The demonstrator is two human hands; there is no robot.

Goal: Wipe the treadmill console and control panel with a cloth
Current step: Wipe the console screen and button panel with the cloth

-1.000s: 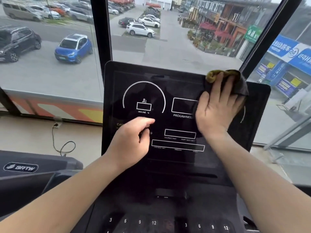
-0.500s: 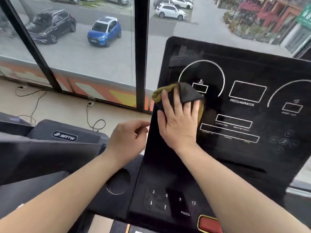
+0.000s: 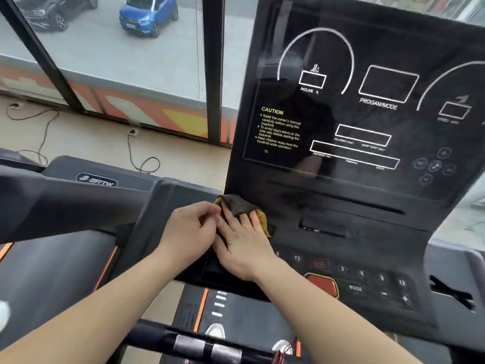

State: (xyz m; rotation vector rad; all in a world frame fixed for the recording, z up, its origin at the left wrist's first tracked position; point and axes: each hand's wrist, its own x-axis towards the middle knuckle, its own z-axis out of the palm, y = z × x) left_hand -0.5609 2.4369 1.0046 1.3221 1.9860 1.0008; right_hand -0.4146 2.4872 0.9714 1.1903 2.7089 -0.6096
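Observation:
The black treadmill console (image 3: 367,106) stands upright at the right, with white display outlines and a yellow caution text. Below it slopes the control panel (image 3: 367,285) with number keys and a red stop button (image 3: 321,283). A dark grey and yellow cloth (image 3: 237,206) lies at the console's lower left corner. My right hand (image 3: 242,245) lies flat on the cloth, fingers spread, pressing it to the panel. My left hand (image 3: 190,228) is just left of it, fingertips pinching the cloth's edge.
A neighbouring treadmill (image 3: 78,195) stands to the left. A handrail (image 3: 199,346) crosses the bottom, with the belt deck (image 3: 236,313) beneath. Cables (image 3: 141,161) lie on the floor by the window (image 3: 118,61), which has black frames.
My right hand slid the cloth from the screen's top right, across to the left, then down to the console's lower left corner. My left hand came in to touch the cloth. The view shifted left and down.

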